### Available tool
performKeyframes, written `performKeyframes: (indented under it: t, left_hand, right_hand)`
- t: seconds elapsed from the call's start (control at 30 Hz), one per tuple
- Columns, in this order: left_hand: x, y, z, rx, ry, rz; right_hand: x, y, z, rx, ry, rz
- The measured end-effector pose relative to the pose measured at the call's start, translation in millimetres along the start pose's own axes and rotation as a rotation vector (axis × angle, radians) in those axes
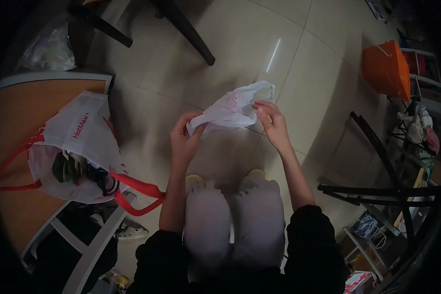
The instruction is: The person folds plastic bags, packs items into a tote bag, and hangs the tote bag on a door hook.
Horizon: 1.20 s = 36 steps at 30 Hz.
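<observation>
A thin white plastic carrier bag (225,111) with faint pink print is stretched between my hands, above the tiled floor. My left hand (185,137) pinches its left end between thumb and fingers. On the opposite side, my right hand (273,125) has its thumb and fingers curled in at the handle end, closed on the bag's edge. One handle loop sticks up beyond the right fingertips. Exactly where those fingertips grip the plastic is partly hidden.
Left, a white HotMaxx bag (90,120) with red straps holds dark items on a wooden surface (22,169). Dark furniture legs (188,32) stand ahead. At right are an orange container (384,71) and a black metal frame (377,191). A pale clog (132,233) lies lower left.
</observation>
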State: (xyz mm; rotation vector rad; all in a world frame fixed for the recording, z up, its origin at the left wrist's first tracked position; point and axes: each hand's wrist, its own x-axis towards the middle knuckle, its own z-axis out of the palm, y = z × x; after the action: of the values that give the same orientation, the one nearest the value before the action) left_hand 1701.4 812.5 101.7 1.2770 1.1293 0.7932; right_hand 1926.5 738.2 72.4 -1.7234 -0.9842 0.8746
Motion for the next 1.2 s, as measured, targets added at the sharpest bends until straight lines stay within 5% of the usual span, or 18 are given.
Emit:
performKeyframes:
  t: [0.07,0.13,0.23,0.37,0.43,0.67,0.8,0.87,0.97,1.03,1.07,1.2]
  left_hand:
    - [11.5,-28.9,2.5,0.057,-0.061,0.222]
    - [16.6,-52.3,5.7,0.021,-0.035,0.204]
    - [19.0,-93.6,6.5,-0.022,0.003,0.165]
    - [11.8,-138.7,13.7,-0.091,0.050,0.144]
    - [6.5,-141.6,17.8,-0.080,0.075,0.123]
    - [-26.6,-140.9,13.5,-0.063,0.093,0.044]
    - [-28.7,-176.8,19.5,-0.094,0.056,0.013]
    - [-31.7,-198.5,24.6,-0.209,0.046,-0.181]
    - [-46.4,-207.4,28.9,-0.606,-0.109,-0.432]
    - [-54.0,-232.4,36.4,-0.699,-0.041,-0.458]
    - [-55.9,-246.7,39.1,-0.793,0.028,-0.482]
    - [-72.7,-265.3,40.6,-0.929,0.101,-0.391]
  right_hand:
    - [14.8,31.9,12.5,0.137,-0.028,0.035]
    - [32.4,59.6,16.0,0.310,-0.468,0.390]
    - [45.2,91.7,32.6,0.069,-0.770,0.445]
    - [41.1,99.4,49.8,0.020,-0.660,0.082]
    - [35.4,90.8,53.2,0.463,-0.519,0.187]
    - [27.6,43.7,17.4,0.300,-0.600,0.381]
    - [40.6,38.7,13.5,0.691,-0.424,0.619]
    - [48.4,53.2,12.8,0.803,-0.292,0.658]
    - [65.9,85.0,3.0,1.156,-0.333,0.404]
    - [69.4,99.3,-9.1,1.174,0.063,0.257]
    - [64.5,100.0,-13.0,1.174,0.066,0.256]
    - [-9.0,82.0,6.6,0.356,0.279,-0.247]
